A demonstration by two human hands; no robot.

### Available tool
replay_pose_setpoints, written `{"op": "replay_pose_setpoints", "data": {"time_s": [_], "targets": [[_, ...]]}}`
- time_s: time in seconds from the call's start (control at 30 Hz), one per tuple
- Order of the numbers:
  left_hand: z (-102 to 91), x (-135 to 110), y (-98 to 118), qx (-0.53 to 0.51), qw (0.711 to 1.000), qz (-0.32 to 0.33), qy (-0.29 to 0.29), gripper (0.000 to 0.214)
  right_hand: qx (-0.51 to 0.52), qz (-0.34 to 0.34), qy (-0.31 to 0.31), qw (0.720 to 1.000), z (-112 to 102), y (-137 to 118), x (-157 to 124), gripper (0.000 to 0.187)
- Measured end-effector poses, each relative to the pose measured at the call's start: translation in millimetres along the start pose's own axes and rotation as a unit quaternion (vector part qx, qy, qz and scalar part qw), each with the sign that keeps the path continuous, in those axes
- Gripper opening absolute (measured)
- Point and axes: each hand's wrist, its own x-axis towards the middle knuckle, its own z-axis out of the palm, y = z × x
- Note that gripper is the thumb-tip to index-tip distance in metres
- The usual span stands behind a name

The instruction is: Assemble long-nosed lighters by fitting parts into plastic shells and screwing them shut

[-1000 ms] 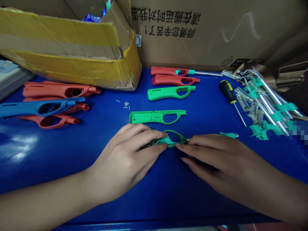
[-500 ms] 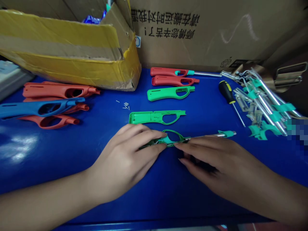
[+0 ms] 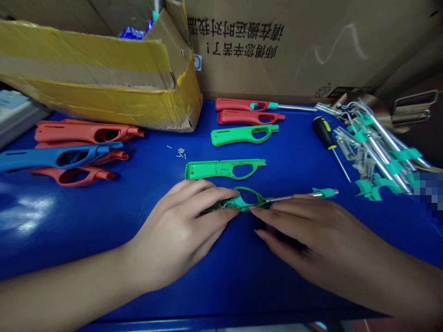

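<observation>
My left hand (image 3: 183, 226) is closed over the handle of an opened green lighter casing (image 3: 249, 189). A teal trigger (image 3: 235, 201) shows beside its finger loop. From the casing's front a metal tube (image 3: 282, 198) runs right to a teal piece (image 3: 321, 192) near its tip. My right hand (image 3: 304, 226) grips the front end, its index fingertip pressed on the lower edge by the tube. Its thumb sits lower, apart from the casing. What lies under both sets of fingers is hidden. Just beyond lies an empty green half-shell (image 3: 221, 169), inner side up.
Tiny screws (image 3: 181, 153) lie behind my left hand. Farther back are a green casing (image 3: 231, 136) and red lighter pieces (image 3: 238, 104). Red casings (image 3: 76, 132) and a blue one (image 3: 44, 157) lie left, below a taped carton (image 3: 114, 101). A screwdriver (image 3: 325, 133) and metal tubes (image 3: 384, 147) lie right.
More of the metal tube shows between the casing's front and my right hand, whose fingers have shifted slightly. The left hand keeps its hold; the view has tilted a little.
</observation>
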Motion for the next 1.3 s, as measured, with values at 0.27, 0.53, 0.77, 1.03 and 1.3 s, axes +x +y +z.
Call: {"op": "replay_pose_setpoints", "data": {"time_s": [0.27,0.53,0.77,1.03,1.3], "targets": [[0.1,1.1,-0.5,0.0,1.0,0.003,0.005,0.02,0.004,-0.008,0.021,1.0,0.5,-0.5,1.6,0.024],[1.7,2.0,-1.6,-0.001,1.0,0.009,0.014,0.021,0.059,0.039,0.012,0.997,-0.2,-1.4,-0.4,0.026],[2.6,0.8,-1.5,-0.008,1.0,0.004,0.025,0.02,0.087,0.058,0.012,0.994,-3.5,-3.6,2.3,0.02],[1.5,0.5,-1.7,-0.004,0.999,0.006,0.033,0.018,0.067,0.043,0.018,0.997,-0.4,0.8,0.9,0.019],[0.6,1.6,-1.7,-0.006,0.999,0.006,0.035,0.015,0.067,0.033,0.036,0.997,-0.2,-1.7,0.6,0.021]]}}
